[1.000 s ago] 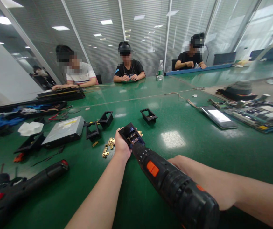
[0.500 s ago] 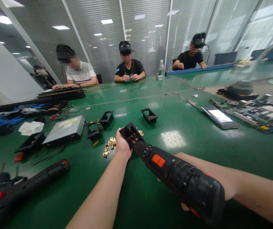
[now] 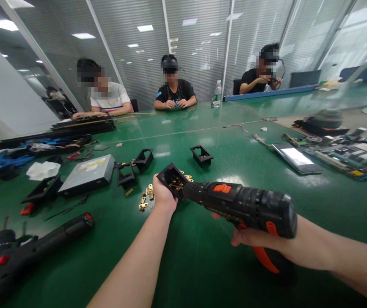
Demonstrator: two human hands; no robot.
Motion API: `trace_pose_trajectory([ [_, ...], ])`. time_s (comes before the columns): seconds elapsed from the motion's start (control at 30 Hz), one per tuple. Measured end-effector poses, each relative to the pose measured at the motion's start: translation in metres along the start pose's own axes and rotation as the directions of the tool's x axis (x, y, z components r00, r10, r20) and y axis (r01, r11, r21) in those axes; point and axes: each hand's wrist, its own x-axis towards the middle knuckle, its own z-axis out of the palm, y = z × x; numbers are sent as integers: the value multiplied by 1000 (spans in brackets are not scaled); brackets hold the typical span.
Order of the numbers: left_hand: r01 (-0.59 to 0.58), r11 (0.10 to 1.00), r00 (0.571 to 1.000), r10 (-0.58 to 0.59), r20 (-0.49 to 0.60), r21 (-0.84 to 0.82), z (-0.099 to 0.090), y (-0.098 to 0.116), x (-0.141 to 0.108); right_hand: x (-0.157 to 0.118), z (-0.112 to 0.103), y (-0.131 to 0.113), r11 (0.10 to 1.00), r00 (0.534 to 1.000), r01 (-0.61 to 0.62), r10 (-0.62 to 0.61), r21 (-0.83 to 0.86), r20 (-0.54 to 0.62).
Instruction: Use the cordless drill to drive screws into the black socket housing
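My left hand [image 3: 164,194] is closed around a black plastic socket housing [image 3: 167,172], tilted with its open side facing up toward me. Brass pieces show inside it. My right hand [image 3: 250,239] grips a black and orange cordless drill [image 3: 238,203] by its handle. The drill's nose reaches the housing's right edge; its bit tip is hidden. Loose brass contact pieces [image 3: 144,202] lie on the table just left of my left hand, and more peek out behind the housing. Further similar black housings [image 3: 143,158] stand beyond it, one of them [image 3: 201,155] apart to the right.
A grey disc drive [image 3: 89,173] lies left, with another black power tool [image 3: 32,252] nearer me. To the right are a phone [image 3: 295,157] and circuit boards [image 3: 356,152]. Three people sit across the green table [image 3: 177,132], near a water bottle [image 3: 217,94].
The drill has rolled and swung so its side and handle now show, its back end higher. The housing has turned slightly in my left hand. The person at far right has raised their hands.
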Motion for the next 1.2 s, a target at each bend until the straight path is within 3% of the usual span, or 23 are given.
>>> trace_pose_trajectory([
  [0.17,0,1000,1000,0,4,29,1,1,1,12,3,8,979,992,13,-37,204,118],
  [0.37,61,997,998,-61,7,44,2,4,3,24,0,-7,955,933,295,-293,20,209],
  [0.53,86,995,996,-87,29,46,4,6,0,24,2,-7,938,908,342,-344,54,238],
  [0.87,90,991,993,-97,64,97,3,8,-2,21,1,-18,960,935,279,-271,-2,230],
  [1.2,131,985,989,-137,52,112,2,12,-3,21,4,-13,983,959,174,-155,-60,236],
])
